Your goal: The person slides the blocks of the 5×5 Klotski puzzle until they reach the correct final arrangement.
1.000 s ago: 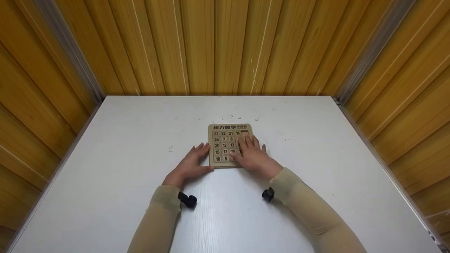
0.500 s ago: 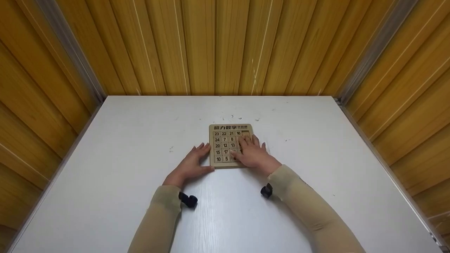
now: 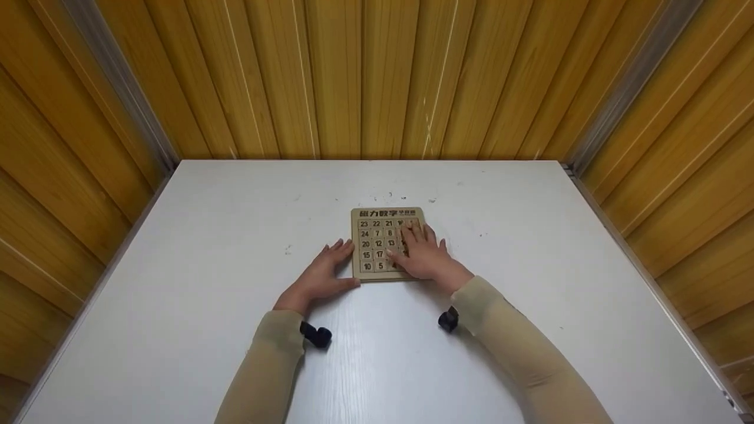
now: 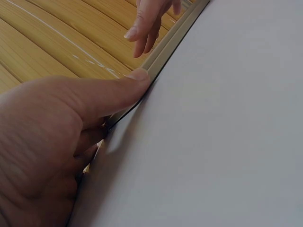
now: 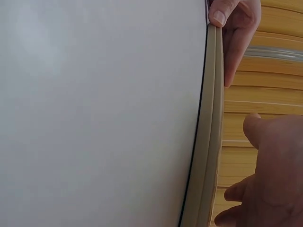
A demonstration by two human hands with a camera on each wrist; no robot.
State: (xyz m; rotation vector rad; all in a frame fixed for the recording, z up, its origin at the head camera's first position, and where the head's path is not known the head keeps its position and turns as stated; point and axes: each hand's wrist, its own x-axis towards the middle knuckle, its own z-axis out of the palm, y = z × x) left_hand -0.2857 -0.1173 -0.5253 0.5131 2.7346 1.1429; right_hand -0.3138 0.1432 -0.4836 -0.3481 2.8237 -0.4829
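A tan sliding number puzzle lies flat on the white table, its number tiles in rows under a printed heading. My left hand holds the lower left corner, fingers along the left side and thumb against the front edge. In the left wrist view that thumb presses on the puzzle's edge. Over the right part of the tiles lies my right hand, its fingers spread and its fingertips on the tiles near the top right. It hides several tiles. The right wrist view shows the right hand above the puzzle's front edge.
Small dark marks dot the tabletop behind the puzzle. Wood-patterned panel walls stand behind the table and on both sides. A black wrist camera sits on the left sleeve, another camera on the right.
A tile now fills the top right spot of the puzzle, where a gap showed before. The right hand's fingertips have shifted slightly away from me. The left hand stays in place.
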